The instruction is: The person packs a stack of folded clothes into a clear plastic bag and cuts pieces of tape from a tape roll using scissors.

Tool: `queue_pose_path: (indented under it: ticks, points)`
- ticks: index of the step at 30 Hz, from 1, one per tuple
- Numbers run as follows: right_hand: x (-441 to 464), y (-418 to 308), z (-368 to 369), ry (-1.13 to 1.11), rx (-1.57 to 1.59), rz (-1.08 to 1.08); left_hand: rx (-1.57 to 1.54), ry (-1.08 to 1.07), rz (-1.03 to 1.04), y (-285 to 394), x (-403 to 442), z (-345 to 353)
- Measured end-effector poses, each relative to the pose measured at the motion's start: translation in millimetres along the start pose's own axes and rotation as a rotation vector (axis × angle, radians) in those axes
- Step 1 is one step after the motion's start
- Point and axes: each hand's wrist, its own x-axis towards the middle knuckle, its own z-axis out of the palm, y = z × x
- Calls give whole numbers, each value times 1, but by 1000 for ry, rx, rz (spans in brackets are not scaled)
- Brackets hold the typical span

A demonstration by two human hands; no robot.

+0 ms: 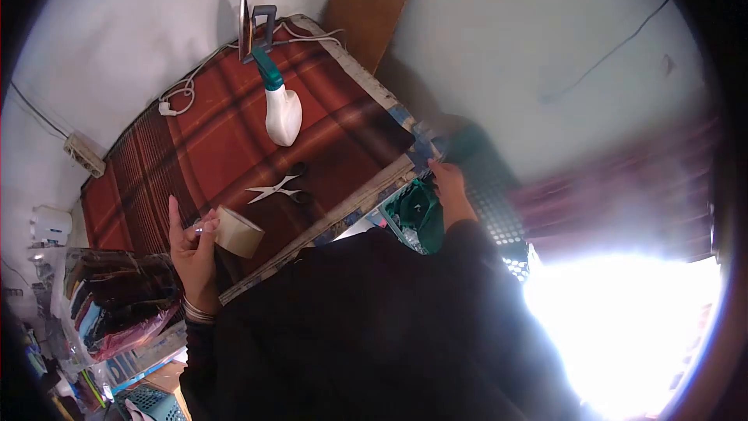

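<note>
On the left, my left hand (193, 245) pinches a roll of wide tan packing tape (240, 233) at its near side, with one finger raised. The roll is over the red-brown plaid cloth (222, 152) on the table. My right hand (452, 187) is at the table's right corner, its fingertips drawn together by the patterned edge (421, 148); what they hold, if anything, is too small to make out. Between the hands lie scissors (274, 189) with dark handles and spread blades. Farther back is a white spray bottle (282, 117) with a green head.
An iron (246, 27) stands on end at the back, with its cord and plug (167, 108) nearby. Green baskets (413, 214) sit below the right edge. A clear bag of folded fabrics (117, 304) is at left. A brown board (372, 4) leans on the wall.
</note>
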Motion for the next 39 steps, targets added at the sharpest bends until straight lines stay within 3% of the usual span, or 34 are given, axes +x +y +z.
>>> queue_pose_path:
  ticks: [2, 4, 6, 8, 10, 12, 15, 18, 20, 21, 24, 26, 28, 30, 31, 33, 37, 39]
  points:
    - [-1, -4, -6, 334, -486, -463, -45, -20, 17, 4, -1, 2]
    - [-28, -31, -2, 267, -433, -536, -85, -17, 43, 10, 1, 3]
    - [-75, -63, 17, 164, -386, -603, 108, -90, 113, 21, 3, 1]
    - [-115, -88, 54, -332, -281, -710, 309, -88, 302, 37, 5, 3]
    - [-185, -107, 97, -754, -226, -825, 591, -187, 664, 53, 13, -2]
    - [-234, -113, 137, -1065, -266, -973, 518, -197, 630, 63, 12, -3]
    - [-281, -106, 185, -1457, -177, -909, 298, -130, 693, 84, 6, -4]
    - [-309, -101, 211, -1491, -166, -1035, 478, -80, 911, 93, 7, -26]
    - [-330, -96, 220, -1500, -45, -829, 474, -65, 933, 92, 7, -43]
    - [-335, -93, 227, -1505, -61, -826, 457, -53, 934, 89, 3, -50]
    - [-350, -78, 239, -1531, -17, -912, 502, -32, 927, 84, -4, -72]
    - [-367, -76, 244, -1435, 8, -1078, 574, -4, 928, 90, -10, -85]
    - [-380, -68, 247, -1364, 24, -1092, 652, 20, 928, 96, -16, -98]
    - [-388, -64, 253, -1245, 17, -1159, 419, 49, 627, 99, -22, -110]
    - [-394, -62, 255, -1249, 17, -1162, 421, 54, 629, 99, -24, -116]
    - [-405, -58, 257, -1287, 46, -1049, 133, -125, 393, 94, -26, -125]
    - [-423, -43, 260, -1322, -36, -977, 119, -213, 441, 80, -28, -135]
    - [-431, -38, 261, -1279, -141, -1020, -62, -201, 368, 79, -33, -134]
